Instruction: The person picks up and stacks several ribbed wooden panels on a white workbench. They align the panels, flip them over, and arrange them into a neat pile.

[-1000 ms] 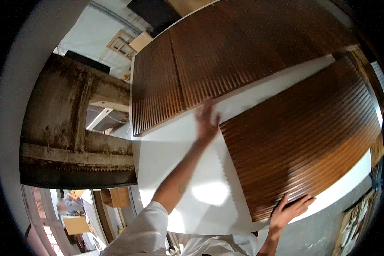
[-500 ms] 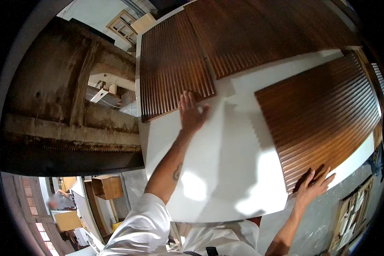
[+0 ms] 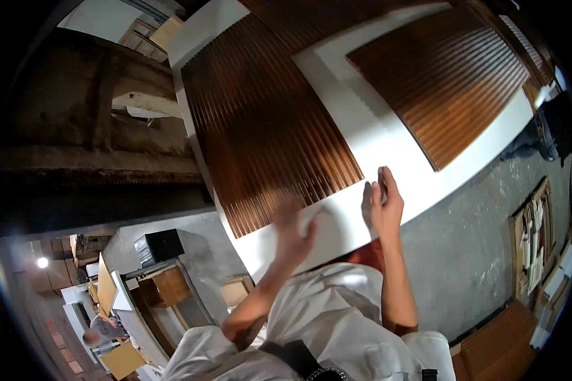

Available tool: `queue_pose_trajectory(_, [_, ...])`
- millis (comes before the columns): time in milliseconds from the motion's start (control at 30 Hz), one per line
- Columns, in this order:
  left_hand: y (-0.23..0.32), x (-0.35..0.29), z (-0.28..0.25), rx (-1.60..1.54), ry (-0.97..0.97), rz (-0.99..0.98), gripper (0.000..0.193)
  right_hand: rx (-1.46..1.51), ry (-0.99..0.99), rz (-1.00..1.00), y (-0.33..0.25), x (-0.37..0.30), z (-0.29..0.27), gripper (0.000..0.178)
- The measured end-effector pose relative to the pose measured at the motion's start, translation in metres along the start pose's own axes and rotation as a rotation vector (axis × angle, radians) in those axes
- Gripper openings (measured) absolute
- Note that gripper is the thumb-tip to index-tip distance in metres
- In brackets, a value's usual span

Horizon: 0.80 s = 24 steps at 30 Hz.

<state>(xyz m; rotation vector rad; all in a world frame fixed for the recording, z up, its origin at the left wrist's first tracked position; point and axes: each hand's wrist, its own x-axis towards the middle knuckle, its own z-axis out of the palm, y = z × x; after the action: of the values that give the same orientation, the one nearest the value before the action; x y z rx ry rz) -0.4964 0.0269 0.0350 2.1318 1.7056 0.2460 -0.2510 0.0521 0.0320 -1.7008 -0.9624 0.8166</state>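
A dark brown ribbed wooden panel lies flat on a white-topped table, its near end close to the table's front edge. My left hand, blurred by motion, is at that near end, thumb apart from the fingers. Whether it touches the panel I cannot tell. Beside the panel's near right corner, my right hand is raised over the white top, fingers stretched out and nothing visible in it. Farther right lies a second ribbed panel, apart from both hands. Another brown panel is partly cut off at the far end.
A large dark stained machine or frame stands along the table's left side. Wooden cabinets, a black box and another person are at lower left. A framed rack of pieces stands by the grey floor at right.
My view has turned. The left panel's near end is now closer to the table's front edge and me. My right hand has left the right panel and come inward; that panel appears farther off.
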Motion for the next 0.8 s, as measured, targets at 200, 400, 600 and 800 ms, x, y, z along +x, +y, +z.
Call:
queue_pose_trajectory(200, [-0.086, -0.124, -0.01, -0.645, 0.346, -0.645, 0.06, -0.299, -0.095, -0.321, 0.006, -0.034, -0.014, 0.038])
queue_pose_trajectory(400, [-0.044, -0.15, -0.029, -0.913, 0.339, -0.564, 0.04, -0.279, 0.063, -0.115, 0.023, -0.087, -0.024, 0.034])
queue_pose_trajectory(600, [-0.029, -0.176, -0.031, -1.059, 0.248, -0.737, 0.021, -0.211, 0.215, -0.111, 0.036, -0.107, -0.049, 0.033])
queue_pose_trajectory(800, [-0.026, -0.184, -0.023, -1.224, 0.094, -0.796, 0.018, 0.051, 0.333, 0.136, 0.061, -0.102, -0.045, 0.042])
